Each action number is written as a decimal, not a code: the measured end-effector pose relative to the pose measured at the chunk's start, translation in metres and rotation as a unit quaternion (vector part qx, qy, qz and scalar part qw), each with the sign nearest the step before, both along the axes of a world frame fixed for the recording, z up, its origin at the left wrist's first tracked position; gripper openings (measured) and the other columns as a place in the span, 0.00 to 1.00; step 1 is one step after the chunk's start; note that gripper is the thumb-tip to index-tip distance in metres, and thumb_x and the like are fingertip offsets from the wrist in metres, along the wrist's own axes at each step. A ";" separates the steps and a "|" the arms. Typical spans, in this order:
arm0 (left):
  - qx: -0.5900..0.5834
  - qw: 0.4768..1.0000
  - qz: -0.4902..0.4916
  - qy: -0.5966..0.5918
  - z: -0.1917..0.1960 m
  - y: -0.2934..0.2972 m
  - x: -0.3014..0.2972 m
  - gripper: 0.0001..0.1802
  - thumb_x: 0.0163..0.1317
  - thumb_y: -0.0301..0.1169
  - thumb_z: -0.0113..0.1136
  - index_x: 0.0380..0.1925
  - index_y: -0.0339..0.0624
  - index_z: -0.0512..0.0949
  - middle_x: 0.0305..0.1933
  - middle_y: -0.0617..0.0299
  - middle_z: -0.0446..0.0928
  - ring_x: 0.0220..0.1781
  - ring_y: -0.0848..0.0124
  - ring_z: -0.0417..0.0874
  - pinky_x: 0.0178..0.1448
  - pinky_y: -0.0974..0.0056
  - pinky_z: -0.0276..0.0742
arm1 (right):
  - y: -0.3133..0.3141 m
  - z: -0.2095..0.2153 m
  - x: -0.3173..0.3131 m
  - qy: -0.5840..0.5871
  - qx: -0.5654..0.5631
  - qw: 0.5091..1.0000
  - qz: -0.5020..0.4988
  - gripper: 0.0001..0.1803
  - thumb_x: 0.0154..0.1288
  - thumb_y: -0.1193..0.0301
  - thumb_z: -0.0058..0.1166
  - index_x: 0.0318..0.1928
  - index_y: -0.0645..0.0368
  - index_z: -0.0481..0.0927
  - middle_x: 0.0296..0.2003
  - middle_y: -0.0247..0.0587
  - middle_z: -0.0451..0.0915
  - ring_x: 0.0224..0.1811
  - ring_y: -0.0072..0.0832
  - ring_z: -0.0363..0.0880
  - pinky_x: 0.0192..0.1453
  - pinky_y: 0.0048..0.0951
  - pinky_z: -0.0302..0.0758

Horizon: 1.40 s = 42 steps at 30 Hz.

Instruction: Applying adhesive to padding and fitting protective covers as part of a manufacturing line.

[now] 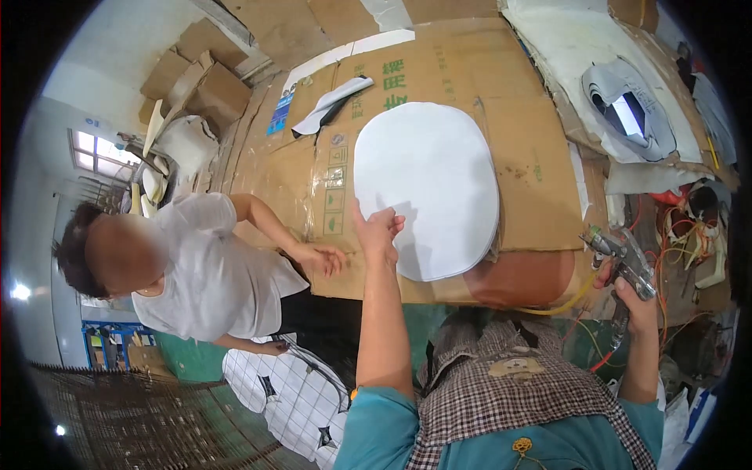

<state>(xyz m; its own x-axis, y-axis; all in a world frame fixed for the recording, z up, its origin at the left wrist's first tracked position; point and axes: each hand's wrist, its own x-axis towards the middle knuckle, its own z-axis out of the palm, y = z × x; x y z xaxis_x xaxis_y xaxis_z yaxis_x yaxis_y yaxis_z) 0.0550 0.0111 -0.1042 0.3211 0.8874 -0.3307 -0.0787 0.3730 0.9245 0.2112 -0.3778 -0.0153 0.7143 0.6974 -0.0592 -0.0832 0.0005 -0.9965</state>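
A large white rounded panel (427, 176) lies flat on the cardboard-covered table, with a second edge showing beneath its right side. My left hand (379, 233) is over its lower left edge, thumb stretched out and fingers curled in. Nothing shows in those fingers, and a shadow falls on the panel beside them; whether they touch it I cannot tell. At the right, my right hand (638, 301) is wrapped round the handle of a metal spray gun (631, 262). The gun is held off the table's right front corner, its nozzle end tilted up and left.
Cardboard (533, 180) covers the table; a narrow white-and-black piece (333, 106) lies on it. A co-worker (215, 258) stands at the left, one hand above the table edge. A yellow hose (560, 308) runs along the front edge. Tangled cables (685, 227) hang at the right.
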 end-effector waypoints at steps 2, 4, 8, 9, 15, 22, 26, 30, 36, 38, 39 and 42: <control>-0.013 1.000 -0.003 -0.002 -0.003 0.001 -0.002 0.46 0.51 0.17 0.51 0.68 0.47 0.40 0.33 0.55 0.72 0.25 0.68 0.77 0.29 0.68 0.75 | 0.005 0.001 -0.003 -0.001 0.003 1.000 -0.011 0.21 0.58 0.66 0.56 0.48 0.67 0.70 0.34 0.41 0.76 0.36 0.29 0.75 0.44 0.31 0.71; -0.014 1.000 0.003 -0.006 0.001 0.004 -0.003 0.47 0.52 0.18 0.52 0.68 0.49 0.39 0.31 0.56 0.73 0.25 0.67 0.78 0.29 0.67 0.76 | 0.005 0.002 -0.005 0.001 0.002 1.000 -0.019 0.19 0.58 0.67 0.56 0.45 0.67 0.72 0.33 0.40 0.77 0.36 0.29 0.76 0.44 0.31 0.73; -0.014 1.000 0.000 -0.022 0.005 0.001 0.002 0.45 0.53 0.18 0.52 0.68 0.47 0.41 0.34 0.55 0.72 0.26 0.68 0.77 0.30 0.68 0.75 | 0.008 0.002 -0.005 -0.010 0.002 1.000 -0.004 0.20 0.58 0.67 0.56 0.46 0.67 0.72 0.33 0.41 0.76 0.36 0.28 0.76 0.45 0.31 0.72; -0.015 1.000 0.001 -0.022 0.003 0.002 0.001 0.45 0.53 0.18 0.52 0.68 0.47 0.41 0.34 0.55 0.72 0.26 0.68 0.77 0.30 0.68 0.75 | 0.010 0.003 -0.006 -0.014 0.002 1.000 0.002 0.20 0.58 0.67 0.56 0.47 0.67 0.71 0.33 0.41 0.76 0.36 0.28 0.76 0.45 0.31 0.72; -0.016 1.000 -0.004 -0.005 0.001 -0.005 0.001 0.45 0.54 0.18 0.52 0.68 0.45 0.41 0.34 0.55 0.73 0.26 0.67 0.77 0.29 0.69 0.74 | 0.007 0.000 -0.008 -0.010 -0.009 1.000 -0.007 0.22 0.58 0.67 0.56 0.49 0.67 0.69 0.33 0.40 0.76 0.36 0.28 0.75 0.46 0.31 0.72; -0.039 0.999 -0.003 0.002 -0.014 -0.013 -0.001 0.45 0.53 0.18 0.53 0.68 0.44 0.40 0.37 0.53 0.73 0.27 0.67 0.77 0.29 0.68 0.75 | 0.000 -0.005 -0.009 0.003 -0.024 1.000 -0.016 0.22 0.57 0.65 0.56 0.46 0.68 0.70 0.34 0.42 0.74 0.36 0.30 0.74 0.43 0.31 0.71; -0.046 0.999 -0.006 0.006 -0.018 -0.017 -0.002 0.45 0.53 0.17 0.52 0.68 0.44 0.40 0.37 0.52 0.73 0.27 0.67 0.77 0.29 0.68 0.75 | 0.001 -0.003 -0.008 -0.002 -0.023 1.000 -0.020 0.22 0.57 0.65 0.56 0.47 0.68 0.70 0.35 0.42 0.75 0.37 0.30 0.74 0.43 0.31 0.71; -0.048 0.999 0.001 0.016 -0.017 -0.018 -0.005 0.45 0.53 0.17 0.52 0.68 0.45 0.41 0.37 0.53 0.73 0.27 0.67 0.77 0.29 0.69 0.75 | 0.001 -0.006 -0.002 -0.010 -0.018 1.000 -0.019 0.18 0.59 0.67 0.55 0.46 0.66 0.72 0.33 0.39 0.78 0.35 0.27 0.77 0.44 0.28 0.72; -0.033 0.999 0.033 0.028 -0.011 -0.001 -0.026 0.44 0.54 0.19 0.55 0.67 0.49 0.44 0.35 0.53 0.73 0.28 0.65 0.78 0.29 0.67 0.77 | 0.013 -0.051 0.027 0.009 -0.043 0.997 -0.058 0.17 0.58 0.72 0.56 0.48 0.65 0.72 0.33 0.39 0.78 0.34 0.26 0.77 0.44 0.28 0.73; -0.011 0.999 0.039 0.025 -0.009 0.007 -0.035 0.44 0.53 0.18 0.55 0.68 0.49 0.44 0.34 0.53 0.73 0.28 0.64 0.79 0.29 0.66 0.77 | 0.018 -0.094 0.058 -0.028 -0.044 0.997 -0.049 0.20 0.58 0.73 0.57 0.51 0.65 0.71 0.34 0.37 0.77 0.35 0.24 0.76 0.45 0.27 0.72; 0.004 0.998 0.052 0.036 -0.001 0.011 -0.045 0.44 0.53 0.18 0.55 0.67 0.48 0.46 0.33 0.54 0.74 0.27 0.65 0.78 0.30 0.66 0.77 | 0.030 -0.112 0.066 -0.145 -0.099 0.981 -0.086 0.22 0.58 0.73 0.57 0.53 0.64 0.70 0.35 0.37 0.77 0.37 0.24 0.76 0.46 0.27 0.72; 0.046 0.996 0.074 0.034 0.017 0.014 -0.058 0.42 0.53 0.18 0.54 0.67 0.46 0.48 0.33 0.54 0.74 0.27 0.65 0.78 0.30 0.66 0.77 | 0.054 -0.156 0.096 -0.357 -0.152 0.914 -0.123 0.29 0.57 0.72 0.57 0.59 0.63 0.64 0.43 0.41 0.77 0.45 0.26 0.74 0.50 0.27 0.71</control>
